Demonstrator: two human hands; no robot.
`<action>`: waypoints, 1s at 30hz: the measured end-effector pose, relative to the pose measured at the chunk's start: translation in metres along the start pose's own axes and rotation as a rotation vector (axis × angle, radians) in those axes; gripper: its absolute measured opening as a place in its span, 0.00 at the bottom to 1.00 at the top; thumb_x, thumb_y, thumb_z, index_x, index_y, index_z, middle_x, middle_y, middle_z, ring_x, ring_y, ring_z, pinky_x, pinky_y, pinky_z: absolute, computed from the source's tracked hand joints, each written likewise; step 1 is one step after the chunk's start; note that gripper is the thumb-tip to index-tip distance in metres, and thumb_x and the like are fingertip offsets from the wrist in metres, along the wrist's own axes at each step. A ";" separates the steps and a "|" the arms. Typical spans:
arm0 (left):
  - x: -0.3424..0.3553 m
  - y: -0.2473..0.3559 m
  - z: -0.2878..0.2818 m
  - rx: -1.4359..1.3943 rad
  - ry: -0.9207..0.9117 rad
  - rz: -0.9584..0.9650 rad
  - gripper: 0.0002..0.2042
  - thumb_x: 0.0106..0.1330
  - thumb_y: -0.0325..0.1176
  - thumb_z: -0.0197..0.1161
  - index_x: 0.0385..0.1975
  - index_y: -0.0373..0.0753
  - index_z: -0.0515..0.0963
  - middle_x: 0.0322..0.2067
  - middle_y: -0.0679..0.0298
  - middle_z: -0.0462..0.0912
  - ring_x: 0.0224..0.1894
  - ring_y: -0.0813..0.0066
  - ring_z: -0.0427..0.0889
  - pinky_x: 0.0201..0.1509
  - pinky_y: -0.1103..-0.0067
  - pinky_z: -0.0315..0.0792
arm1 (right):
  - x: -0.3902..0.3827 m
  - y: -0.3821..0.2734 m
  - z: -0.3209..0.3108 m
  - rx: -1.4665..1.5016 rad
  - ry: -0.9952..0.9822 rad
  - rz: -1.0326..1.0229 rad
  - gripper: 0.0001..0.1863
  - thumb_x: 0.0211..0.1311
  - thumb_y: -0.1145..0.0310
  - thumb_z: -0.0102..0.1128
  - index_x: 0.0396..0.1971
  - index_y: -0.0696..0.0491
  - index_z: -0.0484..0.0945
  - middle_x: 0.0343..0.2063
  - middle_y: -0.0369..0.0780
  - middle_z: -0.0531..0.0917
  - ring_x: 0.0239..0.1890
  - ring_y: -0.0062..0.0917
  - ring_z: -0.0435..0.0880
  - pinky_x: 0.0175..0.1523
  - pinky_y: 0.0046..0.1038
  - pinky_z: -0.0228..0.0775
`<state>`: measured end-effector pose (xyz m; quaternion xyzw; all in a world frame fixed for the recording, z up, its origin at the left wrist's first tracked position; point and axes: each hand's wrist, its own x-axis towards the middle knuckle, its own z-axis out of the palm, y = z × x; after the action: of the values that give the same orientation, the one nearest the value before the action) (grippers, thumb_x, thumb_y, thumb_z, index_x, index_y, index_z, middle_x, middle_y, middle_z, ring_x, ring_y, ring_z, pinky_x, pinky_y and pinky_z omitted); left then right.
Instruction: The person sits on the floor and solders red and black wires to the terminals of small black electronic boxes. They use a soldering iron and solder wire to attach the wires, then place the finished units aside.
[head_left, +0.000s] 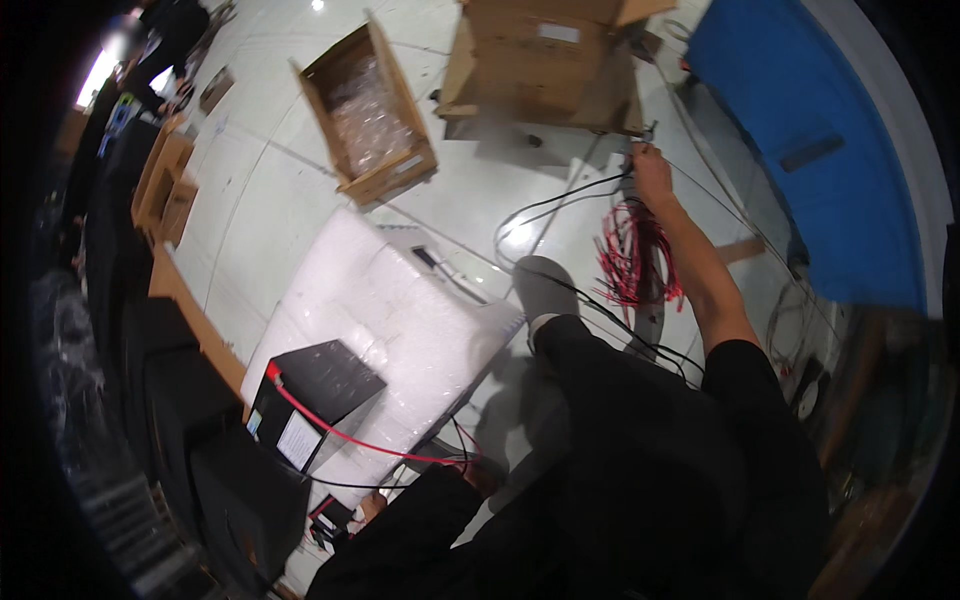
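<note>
Head: right hand (652, 175) near box edge (590, 116), floor (465, 188) leftward.

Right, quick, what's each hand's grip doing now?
Left hand: mostly hidden by the sleeve; open or closed can't be told.
Right hand: at the black cables; whether it's closed on anything can't be told.
</note>
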<state>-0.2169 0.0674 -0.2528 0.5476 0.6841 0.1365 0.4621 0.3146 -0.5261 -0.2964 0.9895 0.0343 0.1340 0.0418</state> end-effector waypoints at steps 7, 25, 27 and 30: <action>0.038 -0.011 -0.027 0.242 0.534 0.108 0.22 0.63 0.48 0.62 0.34 0.27 0.78 0.35 0.48 0.82 0.38 0.58 0.82 0.43 0.64 0.74 | 0.019 -0.006 0.041 0.228 -0.182 0.050 0.28 0.55 0.75 0.56 0.59 0.57 0.67 0.51 0.58 0.75 0.52 0.54 0.76 0.56 0.48 0.71; 0.024 0.001 -0.021 0.073 0.316 0.038 0.23 0.59 0.41 0.69 0.39 0.21 0.78 0.32 0.49 0.82 0.34 0.65 0.79 0.43 0.72 0.74 | 0.006 -0.151 -0.351 1.014 -0.344 -0.258 0.16 0.71 0.64 0.55 0.38 0.63 0.84 0.21 0.38 0.83 0.24 0.15 0.76 0.30 0.21 0.68; -0.005 0.039 -0.015 -0.301 0.300 0.155 0.23 0.60 0.33 0.69 0.51 0.25 0.75 0.41 0.51 0.83 0.43 0.65 0.81 0.51 0.76 0.73 | 0.005 -0.187 -0.407 1.024 -0.471 -0.411 0.17 0.71 0.64 0.55 0.35 0.64 0.84 0.21 0.38 0.83 0.24 0.15 0.76 0.30 0.20 0.68; -0.064 0.114 -0.013 -0.504 0.058 0.630 0.19 0.63 0.24 0.63 0.54 0.27 0.74 0.49 0.52 0.81 0.50 0.66 0.81 0.56 0.73 0.74 | -0.006 -0.240 -0.461 0.933 -0.631 -0.639 0.17 0.70 0.62 0.57 0.33 0.63 0.84 0.23 0.38 0.84 0.24 0.17 0.77 0.30 0.24 0.70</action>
<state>-0.1574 0.0571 -0.1362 0.5957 0.4407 0.4504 0.4981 0.1712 -0.2540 0.1231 0.8366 0.3678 -0.2114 -0.3466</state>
